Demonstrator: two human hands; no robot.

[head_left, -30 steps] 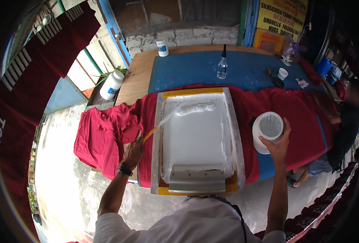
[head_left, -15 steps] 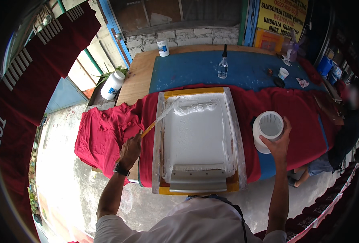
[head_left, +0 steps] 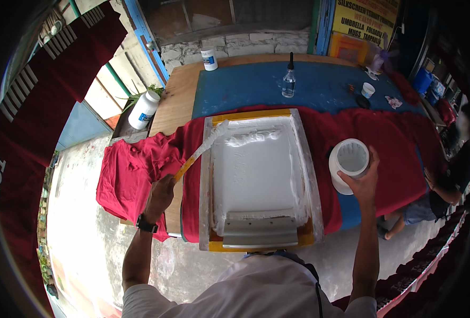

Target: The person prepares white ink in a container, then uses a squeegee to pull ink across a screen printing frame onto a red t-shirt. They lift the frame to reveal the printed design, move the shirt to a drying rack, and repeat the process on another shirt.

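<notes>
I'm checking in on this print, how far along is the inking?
Done: a band of white ink lies across the far end of the screen, which sits on the red shirt.
In hand: the left hand holds an ink-coated stick at the screen's corner; the right hand holds the open tub.
Left: the squeegee rests untouched at the near end.

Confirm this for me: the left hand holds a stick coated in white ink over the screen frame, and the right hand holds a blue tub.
Not quite. In the head view the right hand holds a white tub, not a blue one. The rest stands: the left hand holds a stick coated in white ink over the screen frame.
</notes>
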